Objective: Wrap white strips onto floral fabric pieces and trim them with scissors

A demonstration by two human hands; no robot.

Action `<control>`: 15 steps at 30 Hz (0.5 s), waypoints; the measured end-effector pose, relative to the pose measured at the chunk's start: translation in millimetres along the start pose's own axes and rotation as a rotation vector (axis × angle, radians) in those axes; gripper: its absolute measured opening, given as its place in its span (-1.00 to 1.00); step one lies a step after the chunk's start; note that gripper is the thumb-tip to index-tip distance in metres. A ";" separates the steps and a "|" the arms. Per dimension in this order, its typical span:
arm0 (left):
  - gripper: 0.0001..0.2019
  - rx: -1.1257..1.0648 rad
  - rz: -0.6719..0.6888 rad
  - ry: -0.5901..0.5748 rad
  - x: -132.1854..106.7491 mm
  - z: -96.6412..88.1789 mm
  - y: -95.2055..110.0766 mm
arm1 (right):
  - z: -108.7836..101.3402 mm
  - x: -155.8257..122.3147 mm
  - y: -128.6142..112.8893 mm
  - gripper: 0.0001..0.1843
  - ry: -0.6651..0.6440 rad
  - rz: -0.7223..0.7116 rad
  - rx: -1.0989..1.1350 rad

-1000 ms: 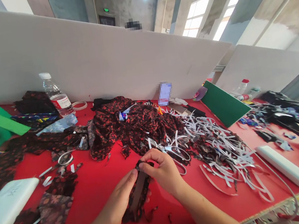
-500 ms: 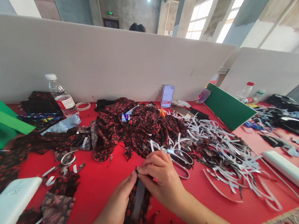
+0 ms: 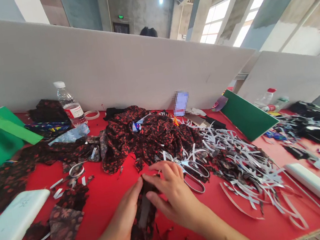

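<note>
My left hand (image 3: 127, 214) pinches the upper left edge of a dark floral fabric piece (image 3: 143, 230) between its thumb and fingers. A grey strip (image 3: 144, 208) runs along this fabric's middle. My right hand (image 3: 173, 191) lies over the top of the piece, fingers stretched forward and thumb apart. Its index fingertip touches the fabric close to my left thumb. Just beyond my right hand, a pair of scissors (image 3: 195, 172) rests by the heap of white strips (image 3: 241, 156), its blades partly covered.
Crumpled floral cloth (image 3: 147, 137) is piled behind my hands. A water bottle (image 3: 71, 106) and a phone (image 3: 180, 103) stand by the grey partition (image 3: 112, 67). White power banks (image 3: 18, 229) lie at both sides. Green boards (image 3: 249, 114) flank the red table (image 3: 106, 205).
My right thumb and index finger have parted from their pinch at the fabric's top, and the fingers have spread out over it. The view has shifted slightly.
</note>
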State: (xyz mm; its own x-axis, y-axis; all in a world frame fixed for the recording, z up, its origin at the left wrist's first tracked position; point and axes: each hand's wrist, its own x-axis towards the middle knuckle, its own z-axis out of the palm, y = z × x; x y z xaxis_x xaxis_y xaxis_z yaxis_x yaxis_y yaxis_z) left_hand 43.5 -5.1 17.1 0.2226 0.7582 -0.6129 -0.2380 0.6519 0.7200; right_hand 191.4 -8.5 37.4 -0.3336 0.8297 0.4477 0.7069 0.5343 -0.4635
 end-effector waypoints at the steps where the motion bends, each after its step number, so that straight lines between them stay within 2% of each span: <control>1: -0.49 0.005 0.010 -0.023 0.0 -0.3 0.4 | -4.6 1.7 4.7 -0.70 0.037 0.023 0.064; 4: -0.44 0.023 0.001 -0.079 -1.6 -1.4 1.9 | -15.4 6.3 25.8 -0.74 0.175 0.185 0.231; 5: -0.43 0.030 -0.008 -0.086 -2.5 -1.9 2.5 | -17.2 7.3 33.5 -0.75 0.151 0.261 0.277; 8: -0.42 0.030 -0.014 -0.122 -4.2 -3.0 3.9 | -17.2 8.1 51.4 -0.71 -0.104 0.490 0.558; 10: -0.42 0.027 -0.021 -0.153 -4.4 -3.7 4.3 | -14.4 7.6 56.9 -0.67 -0.239 0.577 0.794; 12: -0.42 0.031 -0.031 -0.165 -4.2 -4.4 4.0 | -11.4 7.2 58.2 -0.64 -0.287 0.619 0.959; 15: -0.42 0.038 -0.029 -0.183 -3.9 -5.3 2.4 | -7.7 7.7 57.4 -0.65 -0.309 0.676 1.093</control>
State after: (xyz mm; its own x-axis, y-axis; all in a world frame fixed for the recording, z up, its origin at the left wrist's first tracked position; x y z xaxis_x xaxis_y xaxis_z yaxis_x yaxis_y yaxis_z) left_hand 37.0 -6.5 19.5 0.3981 0.7213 -0.5668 -0.1941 0.6701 0.7164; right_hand 234.2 27.3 20.1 -0.3468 0.9071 -0.2385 -0.0259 -0.2634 -0.9643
